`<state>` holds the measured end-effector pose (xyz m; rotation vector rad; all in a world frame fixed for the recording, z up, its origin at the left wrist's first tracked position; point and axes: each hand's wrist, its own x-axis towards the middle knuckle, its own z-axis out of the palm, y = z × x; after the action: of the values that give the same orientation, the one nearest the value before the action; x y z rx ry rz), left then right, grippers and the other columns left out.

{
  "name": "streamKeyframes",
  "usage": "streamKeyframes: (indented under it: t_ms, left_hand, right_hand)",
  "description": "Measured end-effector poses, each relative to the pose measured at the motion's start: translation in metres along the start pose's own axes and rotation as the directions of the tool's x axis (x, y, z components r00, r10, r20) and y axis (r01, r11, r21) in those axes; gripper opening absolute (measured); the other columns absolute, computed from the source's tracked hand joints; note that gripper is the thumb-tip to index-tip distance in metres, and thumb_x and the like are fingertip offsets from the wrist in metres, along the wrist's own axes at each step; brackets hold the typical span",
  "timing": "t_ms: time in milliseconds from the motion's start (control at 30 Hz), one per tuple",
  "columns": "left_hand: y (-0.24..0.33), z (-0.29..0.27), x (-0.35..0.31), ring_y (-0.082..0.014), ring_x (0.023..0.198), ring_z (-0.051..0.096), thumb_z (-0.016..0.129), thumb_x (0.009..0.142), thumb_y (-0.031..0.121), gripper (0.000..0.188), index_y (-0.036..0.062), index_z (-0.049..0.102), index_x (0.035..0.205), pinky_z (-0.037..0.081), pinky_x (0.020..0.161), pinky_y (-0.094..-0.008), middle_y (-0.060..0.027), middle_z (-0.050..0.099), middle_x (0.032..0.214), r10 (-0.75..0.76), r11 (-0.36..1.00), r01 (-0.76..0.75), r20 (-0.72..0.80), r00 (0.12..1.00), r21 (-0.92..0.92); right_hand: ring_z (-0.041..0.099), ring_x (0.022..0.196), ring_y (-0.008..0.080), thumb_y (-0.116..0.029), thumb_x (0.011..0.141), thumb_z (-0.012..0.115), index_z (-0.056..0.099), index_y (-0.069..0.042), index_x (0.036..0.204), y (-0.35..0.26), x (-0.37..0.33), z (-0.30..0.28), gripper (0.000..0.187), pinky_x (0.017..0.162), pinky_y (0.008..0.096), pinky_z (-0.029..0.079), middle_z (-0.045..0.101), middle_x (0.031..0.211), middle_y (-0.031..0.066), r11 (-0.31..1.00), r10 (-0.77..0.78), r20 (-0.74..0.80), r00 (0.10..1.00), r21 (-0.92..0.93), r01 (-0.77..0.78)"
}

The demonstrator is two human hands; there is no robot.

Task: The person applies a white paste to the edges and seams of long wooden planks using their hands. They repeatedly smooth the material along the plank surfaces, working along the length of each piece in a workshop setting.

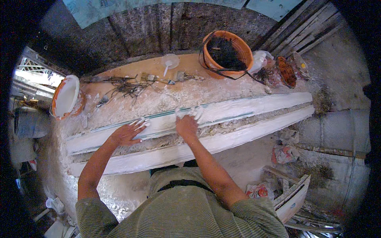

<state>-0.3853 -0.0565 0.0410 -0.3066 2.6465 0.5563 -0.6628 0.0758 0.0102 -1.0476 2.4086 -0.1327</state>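
Note:
Two long white plaster-coated strips lie side by side on the worktable, a far strip (pixel 238 108) with green lines along it and a near strip (pixel 238 137). My left hand (pixel 127 133) rests on the far strip toward its left part, fingers spread and coated white at the tips. Farther right, my right hand (pixel 187 125) reaches over the same strip with its fingers stretched out. Wet white paste covers those fingers, and they are a little blurred. No tool shows in either hand.
Behind the strips, the paste-smeared tabletop (pixel 158 101) carries dark fibre strands (pixel 129 88), brushes (pixel 149 77) and a clear lid (pixel 170 60). An orange bucket of dark fibre (pixel 228 67) stands at the back, an orange tub of white paste (pixel 66 98) at the left. Bags (pixel 260 191) lie lower right.

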Motion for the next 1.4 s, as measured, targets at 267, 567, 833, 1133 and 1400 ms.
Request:
streamKeyframes:
  t_ms: [267, 567, 833, 1133, 1400]
  left_hand:
    - [0.058, -0.027, 0.156, -0.0377, 0.147, 0.022, 0.045, 0.095, 0.058, 0.081, 0.0111, 0.017, 0.156, 0.027, 0.117, -0.0469, -0.0187, 0.016, 0.161, 0.204, 0.978, -0.204, -0.007, 0.979, -0.05]
    - [0.201, -0.08, 0.414, -0.0348, 0.148, 0.02, 0.041, 0.098, 0.056, 0.079, 0.0091, 0.015, 0.155, 0.026, 0.119, -0.0447, -0.0175, 0.013, 0.162, 0.303, 0.93, -0.325, -0.143, 0.942, -0.172]
    - [0.319, -0.106, 0.589, -0.0342, 0.145, 0.027, 0.039, 0.1, 0.052, 0.069, 0.0064, 0.029, 0.151, 0.033, 0.115, -0.0458, -0.0161, 0.024, 0.159, 0.332, 0.917, -0.387, -0.358, 0.873, -0.093]
    - [0.279, -0.071, 0.508, -0.0359, 0.145, 0.027, 0.042, 0.099, 0.049, 0.065, 0.006, 0.036, 0.147, 0.026, 0.118, -0.0478, -0.0171, 0.028, 0.157, 0.435, 0.9, -0.424, -0.246, 0.866, 0.097]
    - [0.199, -0.047, 0.321, -0.0392, 0.143, 0.029, 0.047, 0.097, 0.048, 0.066, 0.0059, 0.035, 0.147, 0.026, 0.118, -0.0476, -0.0198, 0.026, 0.157, 0.249, 0.968, -0.239, -0.178, 0.952, 0.078]
  right_hand:
    - [0.06, 0.111, 0.0424, -0.048, 0.096, 0.046, 0.065, 0.004, 0.111, 0.201, 0.116, -0.091, 0.057, 0.093, 0.0563, 0.048, 0.062, 0.119, 0.0264, 0.961, 0.226, -0.251, 0.941, -0.101, -0.257]
    - [0.059, 0.107, 0.0486, -0.046, 0.1, 0.038, 0.061, 0.004, 0.115, 0.481, 0.257, -0.179, 0.057, 0.091, 0.0618, 0.047, 0.061, 0.117, 0.0294, 0.942, 0.287, -0.332, 0.899, -0.073, -0.327]
    - [0.055, 0.104, 0.0519, -0.04, 0.103, 0.031, 0.058, 0.005, 0.119, 0.628, 0.298, -0.234, 0.055, 0.09, 0.061, 0.046, 0.057, 0.116, 0.0338, 0.922, 0.385, -0.509, 0.77, 0.178, -0.344]
    - [0.06, 0.106, 0.0471, -0.051, 0.095, 0.047, 0.058, 0.007, 0.111, 0.491, 0.226, -0.175, 0.061, 0.091, 0.0577, 0.048, 0.061, 0.114, 0.0275, 0.927, 0.364, -0.337, 0.868, 0.044, -0.372]
    - [0.045, 0.125, 0.0459, -0.047, 0.09, 0.057, 0.045, 0.01, 0.131, 0.29, 0.083, -0.086, 0.071, 0.104, 0.0564, 0.034, 0.047, 0.135, 0.033, 0.999, 0.015, -0.085, 0.996, -0.045, -0.019]
